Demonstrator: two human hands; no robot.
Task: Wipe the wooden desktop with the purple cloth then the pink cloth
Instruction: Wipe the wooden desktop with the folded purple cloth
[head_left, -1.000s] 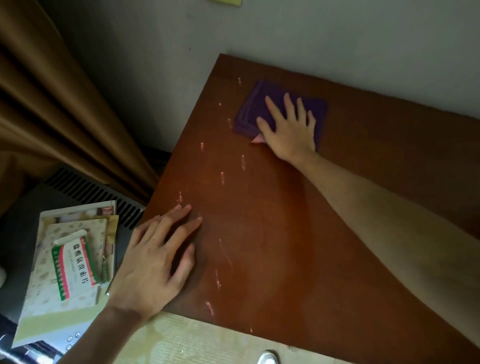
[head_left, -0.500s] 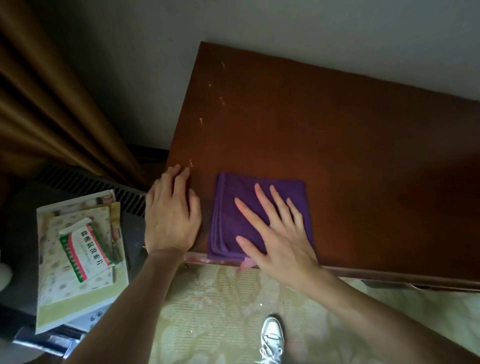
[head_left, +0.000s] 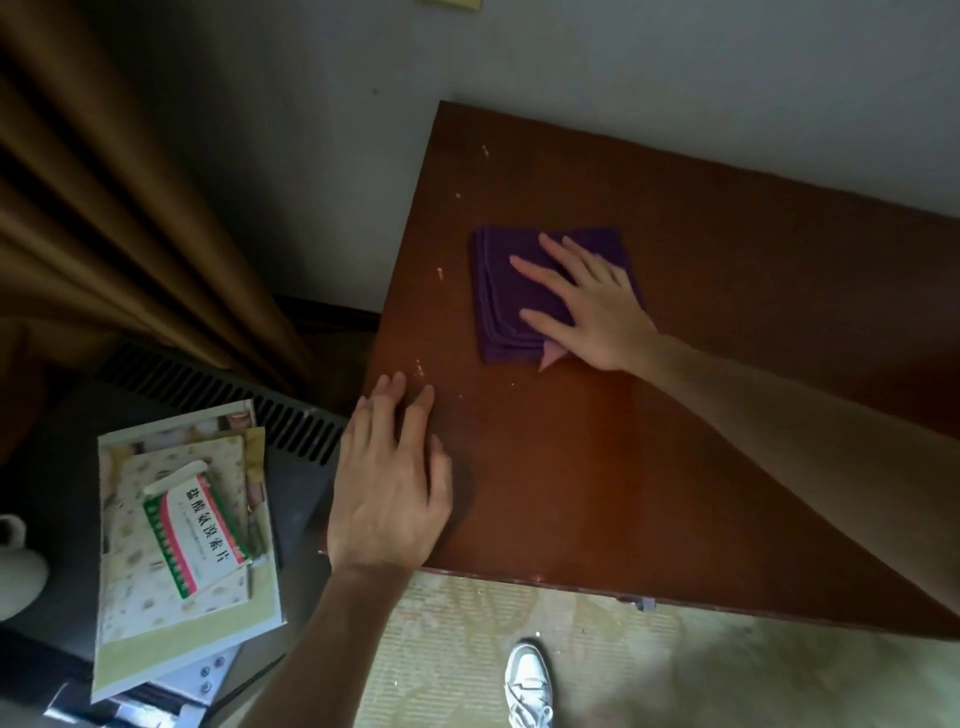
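A folded purple cloth lies on the reddish-brown wooden desktop, toward its left middle. My right hand presses flat on the cloth with fingers spread. A small pink corner of another cloth pokes out under my palm at the purple cloth's near edge. My left hand rests flat on the desktop near its front left corner, holding nothing. Small pale specks dot the wood along the left edge.
Left of the desk, a dark vented appliance carries a stack of booklets and a medicine box. Brown curtains hang at the far left. A grey wall backs the desk. My white shoe stands on patterned flooring below.
My right hand has slid the purple cloth from the desk's front edge back toward the wall. My left hand stays flat near the front left corner.
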